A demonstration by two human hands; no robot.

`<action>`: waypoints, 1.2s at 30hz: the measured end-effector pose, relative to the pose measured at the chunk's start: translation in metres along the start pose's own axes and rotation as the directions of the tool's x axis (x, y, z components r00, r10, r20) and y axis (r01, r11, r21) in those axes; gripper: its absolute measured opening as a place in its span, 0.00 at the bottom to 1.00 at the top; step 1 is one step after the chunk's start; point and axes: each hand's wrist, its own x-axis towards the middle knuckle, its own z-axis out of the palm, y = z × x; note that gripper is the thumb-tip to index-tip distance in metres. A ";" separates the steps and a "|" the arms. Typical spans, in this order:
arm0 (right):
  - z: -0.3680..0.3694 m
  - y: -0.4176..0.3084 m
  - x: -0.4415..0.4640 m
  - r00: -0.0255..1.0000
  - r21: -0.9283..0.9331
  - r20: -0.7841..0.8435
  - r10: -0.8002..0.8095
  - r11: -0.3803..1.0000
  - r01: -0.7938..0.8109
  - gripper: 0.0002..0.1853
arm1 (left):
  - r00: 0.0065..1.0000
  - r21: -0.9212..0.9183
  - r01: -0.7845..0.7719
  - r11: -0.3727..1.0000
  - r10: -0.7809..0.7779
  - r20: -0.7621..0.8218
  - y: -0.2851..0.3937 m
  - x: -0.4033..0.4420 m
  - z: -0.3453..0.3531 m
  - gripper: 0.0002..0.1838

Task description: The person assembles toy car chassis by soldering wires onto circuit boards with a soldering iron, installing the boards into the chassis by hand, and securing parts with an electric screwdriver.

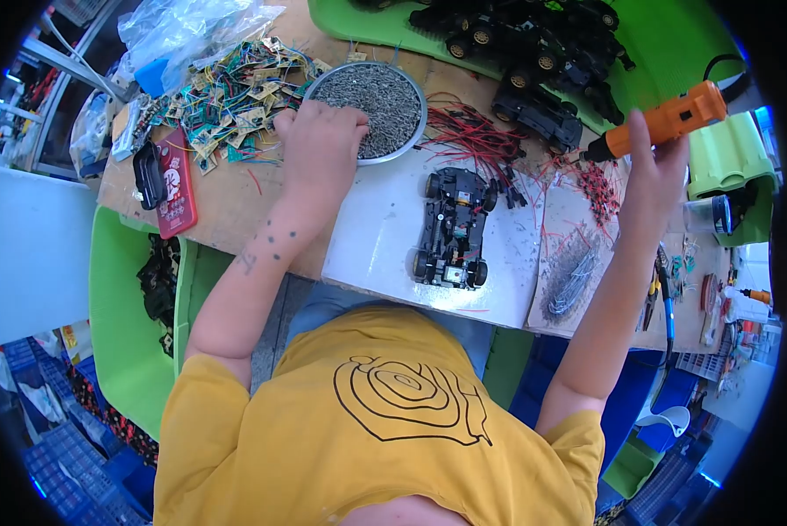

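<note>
My left hand (pixel 322 149) reaches over a round metal bowl (pixel 423 118) full of tiny grey screws (pixel 380 98). Its fingers are curled together at the screws, and what they pinch is hidden. An orange electric screwdriver (pixel 674 119) is gripped in my right hand (pixel 656 171), its black nose pointing left above the table's right side. Between my hands a black toy car chassis (pixel 453 230) lies on the white board (pixel 376 232), its inner parts and a small circuit board showing. The screwdriver is apart from the chassis.
Wired circuit boards (pixel 236 105) are heaped at the left, near a red box (pixel 177 184). Red wires (pixel 472 131) lie behind the chassis. A green bin (pixel 358 26) at the back holds several black toy cars (pixel 542 53). Silvery wires (pixel 573 285) lie at the right.
</note>
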 end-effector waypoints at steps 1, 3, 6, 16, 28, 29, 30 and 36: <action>-0.001 -0.003 0.003 0.993 0.070 0.064 0.101 0.992 -0.106 0.26 | 1.000 -0.011 -0.012 1.000 0.012 -0.028 0.000 0.000 0.001 0.05; 0.001 -0.005 -0.002 0.985 0.172 0.120 0.124 0.975 -0.143 0.25 | 0.998 -0.027 -0.024 0.999 0.023 -0.057 0.000 0.000 0.002 0.04; 0.013 -0.018 -0.023 0.966 0.336 0.206 0.153 0.917 -0.217 0.19 | 1.000 0.008 0.001 1.000 -0.001 -0.012 0.002 0.001 0.002 0.04; 0.034 -0.059 -0.087 0.915 0.854 0.400 0.055 0.339 -0.394 0.14 | 0.952 -0.227 -0.277 0.933 0.299 0.065 0.070 -0.038 -0.013 0.06; 0.023 -0.074 -0.101 0.895 0.796 0.446 0.025 0.447 -0.409 0.17 | 0.919 -0.291 -0.304 0.907 0.360 0.160 0.083 -0.050 -0.009 0.10; 0.022 -0.073 -0.101 0.895 0.796 0.445 0.026 0.448 -0.408 0.17 | 0.916 -0.278 -0.323 0.904 0.373 0.148 0.084 -0.049 -0.009 0.08; 0.022 -0.071 -0.102 0.894 0.797 0.447 -0.002 0.455 -0.397 0.16 | 0.916 -0.280 -0.324 0.904 0.374 0.147 0.085 -0.049 -0.009 0.08; 0.022 -0.069 -0.105 0.906 0.787 0.423 -0.026 0.506 -0.353 0.14 | 0.921 -0.354 -0.268 0.896 0.346 0.181 0.083 -0.053 -0.015 0.07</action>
